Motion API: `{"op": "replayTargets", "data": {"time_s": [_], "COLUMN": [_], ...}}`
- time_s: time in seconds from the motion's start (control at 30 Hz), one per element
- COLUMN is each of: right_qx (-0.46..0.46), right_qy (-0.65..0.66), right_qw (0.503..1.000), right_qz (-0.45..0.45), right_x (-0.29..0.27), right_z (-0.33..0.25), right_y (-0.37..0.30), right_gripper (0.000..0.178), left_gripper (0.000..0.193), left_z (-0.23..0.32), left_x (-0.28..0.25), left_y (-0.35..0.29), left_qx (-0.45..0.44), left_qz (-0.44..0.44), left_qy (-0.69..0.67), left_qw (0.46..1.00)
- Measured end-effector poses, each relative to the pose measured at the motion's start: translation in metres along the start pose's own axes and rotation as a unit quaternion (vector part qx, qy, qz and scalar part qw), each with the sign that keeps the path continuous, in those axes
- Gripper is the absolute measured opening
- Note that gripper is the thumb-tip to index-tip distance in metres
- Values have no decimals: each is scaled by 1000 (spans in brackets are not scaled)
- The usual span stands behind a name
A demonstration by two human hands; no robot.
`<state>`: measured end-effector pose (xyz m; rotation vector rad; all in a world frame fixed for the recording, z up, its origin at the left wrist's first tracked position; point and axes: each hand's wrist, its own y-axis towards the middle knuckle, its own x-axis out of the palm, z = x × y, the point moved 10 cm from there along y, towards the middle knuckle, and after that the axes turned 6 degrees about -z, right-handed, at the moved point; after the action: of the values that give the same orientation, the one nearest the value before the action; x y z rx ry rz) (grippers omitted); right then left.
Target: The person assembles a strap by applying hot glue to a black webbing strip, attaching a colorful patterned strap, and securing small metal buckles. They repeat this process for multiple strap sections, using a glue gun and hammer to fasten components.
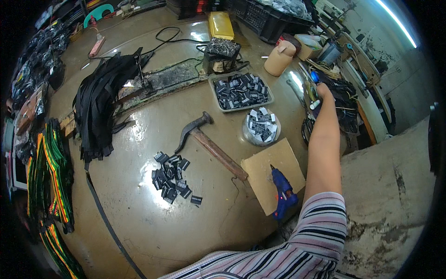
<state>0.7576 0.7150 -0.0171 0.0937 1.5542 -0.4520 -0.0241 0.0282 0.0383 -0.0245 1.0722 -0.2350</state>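
My right hand [322, 91] reaches far out to the table's right edge, among a cluster of long tools. Its fingers look curled, but what they hold, if anything, is too small to make out. Close by them are a blue object [315, 76] and a pair of scissors [306, 130]. My left hand does not show. Nearer to me, a blue glue gun [282, 189] lies on a cardboard piece [254, 163]. A hammer [211, 148] with a wooden handle rests left of it, beside a loose pile of small black labels [169, 176].
A clear rectangular tub [217, 105] and a round tub [249, 138] hold more labels. Black straps [98, 100] drape at the left, with striped bands [56, 172] at the edge. Behind stand a peach-coloured container [278, 58], a yellow box [221, 25] and a black crate [260, 21].
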Motion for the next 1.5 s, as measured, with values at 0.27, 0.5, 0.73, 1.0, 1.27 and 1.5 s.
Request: {"op": "replayTargets", "data": {"time_s": [0.27,0.5,0.73,1.0,1.27,1.5], "right_qx": [83,151,-55,-237,-313,-328], "right_qy": [-67,-33,397,590,566,397], "right_qw": [992,974,833,692,712,814], "right_qz": [67,163,381,341,274,269], "right_x": [-29,-69,-140,0,51,34], "right_z": [-27,-33,-127,-142,-125,-143], "right_y": [-61,-125,-347,-599,-563,-572], "right_gripper": [33,34,29,12,14,16], "left_gripper": [6,25,32,25,24,26], "left_z": [-31,-59,-47,-10,-9,-12], "left_x": [13,28,33,12,10,11], "left_y": [-17,-22,-36,-26,-27,-26], "left_qx": [-153,-38,53,119,92,97], "left_qz": [-38,63,142,170,183,180], "left_qy": [-80,-29,-15,30,17,7], "left_qw": [984,997,988,978,979,979]}}
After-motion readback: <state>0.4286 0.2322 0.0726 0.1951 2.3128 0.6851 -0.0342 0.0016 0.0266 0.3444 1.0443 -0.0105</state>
